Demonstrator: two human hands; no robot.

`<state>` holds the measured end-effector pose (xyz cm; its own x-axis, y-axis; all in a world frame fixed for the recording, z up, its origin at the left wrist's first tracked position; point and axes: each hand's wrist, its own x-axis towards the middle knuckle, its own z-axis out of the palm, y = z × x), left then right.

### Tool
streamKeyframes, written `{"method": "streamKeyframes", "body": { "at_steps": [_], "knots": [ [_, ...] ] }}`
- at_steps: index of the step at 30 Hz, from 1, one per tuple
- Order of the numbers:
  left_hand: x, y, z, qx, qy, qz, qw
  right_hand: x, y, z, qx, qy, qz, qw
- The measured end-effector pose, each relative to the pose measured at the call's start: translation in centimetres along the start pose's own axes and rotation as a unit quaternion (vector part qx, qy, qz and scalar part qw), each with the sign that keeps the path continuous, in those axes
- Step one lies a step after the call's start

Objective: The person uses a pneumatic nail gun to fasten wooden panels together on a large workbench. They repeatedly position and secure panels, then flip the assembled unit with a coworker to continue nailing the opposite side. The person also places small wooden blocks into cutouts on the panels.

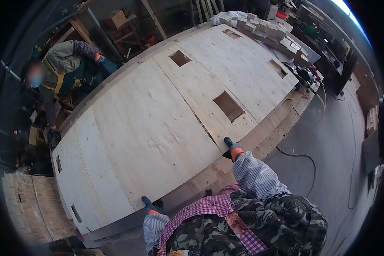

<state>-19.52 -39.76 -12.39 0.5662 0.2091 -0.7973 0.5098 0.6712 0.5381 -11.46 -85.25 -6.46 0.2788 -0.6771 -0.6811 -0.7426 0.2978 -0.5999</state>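
Large pale plywood sheets lie side by side in front of me, with a narrow dark gap between two of them and several rectangular cut-outs. My left hand, in a dark blue glove with an orange cuff, holds the near edge of the wide sheet; its thumb rests on top and the fingers go under the edge. Farther right, my right hand, gloved the same way, grips the near edge beside the gap. Its thumb lies on the plywood sheet with the square cut-out, its other fingers mostly hidden below.
Across the sheets a masked co-worker bends over, one gloved hand at the far left edge. Wood blocks line the far right end, near a power tool. A hose crosses the floor at right; a wrapped wood stack stands left.
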Motion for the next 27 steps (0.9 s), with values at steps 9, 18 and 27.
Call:
{"method": "streamKeyframes", "body": {
  "at_steps": [9, 18, 27],
  "knots": [
    [-1.9, 0.5, 2.0, 0.078, 0.028, -0.006, 0.997, 0.4, -0.5, -0.5, 0.079, -0.14, 0.057, 0.985],
    [-0.2, 0.6, 1.2, 0.104, 0.0, -0.001, 0.995, -0.1, 0.1, -0.3, 0.084, -0.126, 0.034, 0.988],
    [-0.1, 1.6, 2.2, 0.127, 0.0, -0.016, 0.992, -0.4, 0.3, -0.3, 0.081, -0.127, 0.042, 0.988]
  ]
}}
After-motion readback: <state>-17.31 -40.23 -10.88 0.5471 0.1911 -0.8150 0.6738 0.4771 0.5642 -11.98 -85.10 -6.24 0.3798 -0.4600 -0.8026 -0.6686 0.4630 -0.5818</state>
